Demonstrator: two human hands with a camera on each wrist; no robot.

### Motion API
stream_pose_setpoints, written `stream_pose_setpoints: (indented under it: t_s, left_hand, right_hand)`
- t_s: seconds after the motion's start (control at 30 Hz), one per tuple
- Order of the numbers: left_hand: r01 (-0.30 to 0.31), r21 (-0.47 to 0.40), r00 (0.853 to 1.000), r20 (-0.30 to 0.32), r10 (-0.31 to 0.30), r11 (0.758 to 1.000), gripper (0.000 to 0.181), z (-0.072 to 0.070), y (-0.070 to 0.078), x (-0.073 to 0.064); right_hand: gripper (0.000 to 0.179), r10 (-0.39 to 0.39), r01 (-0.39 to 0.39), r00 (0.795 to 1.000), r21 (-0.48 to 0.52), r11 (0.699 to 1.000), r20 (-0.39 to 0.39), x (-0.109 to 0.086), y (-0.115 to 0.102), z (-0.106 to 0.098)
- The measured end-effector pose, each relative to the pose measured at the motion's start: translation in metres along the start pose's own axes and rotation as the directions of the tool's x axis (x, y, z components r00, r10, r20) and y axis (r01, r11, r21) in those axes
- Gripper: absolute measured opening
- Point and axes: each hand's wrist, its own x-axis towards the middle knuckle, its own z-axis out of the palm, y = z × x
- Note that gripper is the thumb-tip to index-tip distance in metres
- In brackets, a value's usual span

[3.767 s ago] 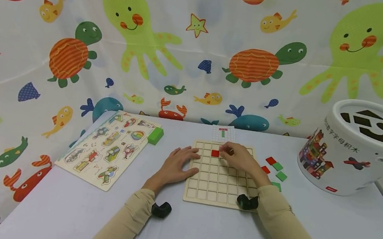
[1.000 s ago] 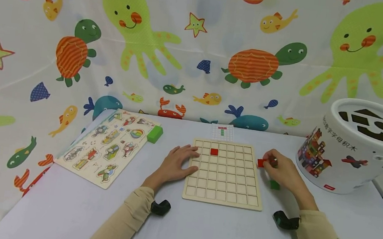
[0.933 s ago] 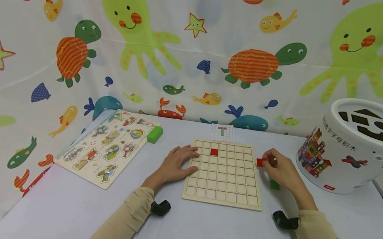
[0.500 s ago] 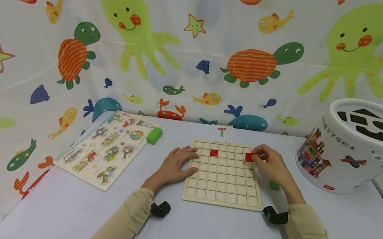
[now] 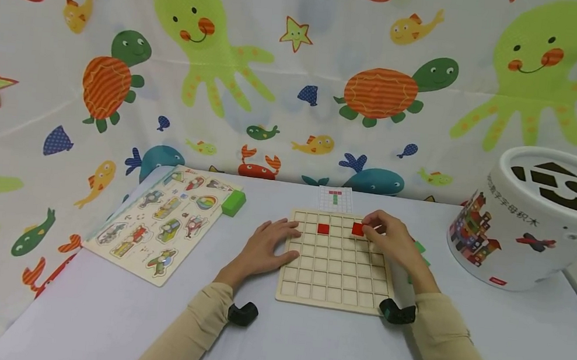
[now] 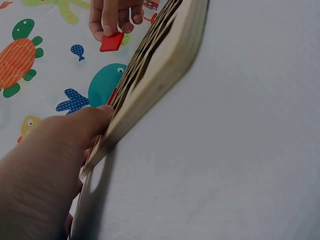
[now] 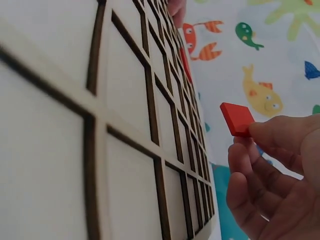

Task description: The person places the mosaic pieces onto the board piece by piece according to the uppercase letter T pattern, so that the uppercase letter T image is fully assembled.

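Observation:
A wooden grid board (image 5: 332, 267) lies flat on the table, with one red tile (image 5: 323, 229) set in a cell of its second row. My left hand (image 5: 265, 251) rests at the board's left edge, fingers spread; the left wrist view shows the thumb on the rim. Between thumb and fingertips my right hand (image 5: 393, 238) pinches a second red square tile (image 7: 237, 119), which the right wrist view shows held above the grid. In the head view that tile overlaps the upper right cells. Behind the board lies a small printed card (image 5: 335, 199) with a red and green T pattern.
Green tiles (image 5: 420, 248) lie right of the board, partly hidden by my right arm. A white bucket (image 5: 531, 229) with a shape-sorting lid stands at the right. On the left is a picture puzzle board (image 5: 157, 225), with a green block (image 5: 234, 203) at its edge.
My right hand has gone from the loose tiles at the right, bringing a red tile leftward over the board. The first red tile stays in its cell, and my left hand holds its place.

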Motion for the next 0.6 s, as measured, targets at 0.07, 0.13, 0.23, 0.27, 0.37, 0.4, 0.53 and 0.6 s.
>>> stream_pose_setpoints:
  t_s: [0.07, 0.13, 0.23, 0.27, 0.37, 0.4, 0.53, 0.6]
  left_hand:
    - [0.003, 0.004, 1.000, 0.001, -0.003, 1.000, 0.042, -0.001, 0.000, 0.000]
    - [0.003, 0.005, 1.000, 0.004, -0.003, 1.000, 0.042, -0.002, -0.001, 0.001]
    - [0.000, -0.005, 1.000, 0.003, 0.000, 1.000, 0.042, -0.002, -0.001, 0.001]
    - [0.000, -0.006, 1.000, 0.002, 0.000, 1.000, 0.042, -0.002, -0.001, 0.001]
    - [-0.005, -0.011, 1.000, -0.005, 0.005, 1.000, 0.041, -0.001, -0.001, 0.000]
    - [-0.008, -0.011, 1.000, -0.009, 0.008, 1.000, 0.041, -0.001, -0.001, 0.000]
    - [-0.009, -0.004, 1.000, -0.008, 0.009, 1.000, 0.040, 0.000, -0.001, 0.000]
    - [-0.002, -0.001, 1.000, -0.002, 0.002, 1.000, 0.040, 0.000, -0.001, 0.000]
  right_hand:
    - [0.016, 0.000, 0.000, 1.000, -0.002, 1.000, 0.018, 0.005, -0.001, 0.003]
    - [0.016, 0.005, -0.004, 0.999, -0.004, 1.000, 0.035, 0.008, -0.003, 0.006]
    - [0.016, 0.001, 0.000, 0.999, -0.019, 1.000, 0.049, 0.012, -0.006, 0.009]
    - [0.016, -0.002, 0.003, 0.999, -0.025, 1.000, 0.051, 0.013, -0.007, 0.010]
    - [0.015, -0.001, 0.003, 0.999, -0.037, 0.999, 0.054, 0.017, -0.009, 0.014]
    - [0.014, 0.005, -0.003, 0.998, -0.042, 0.999, 0.055, 0.019, -0.010, 0.016]
    - [0.014, 0.035, -0.031, 0.996, -0.046, 0.998, 0.079, 0.025, -0.009, 0.022]
    - [0.014, 0.046, -0.043, 0.995, -0.044, 0.998, 0.089, 0.026, -0.009, 0.024]
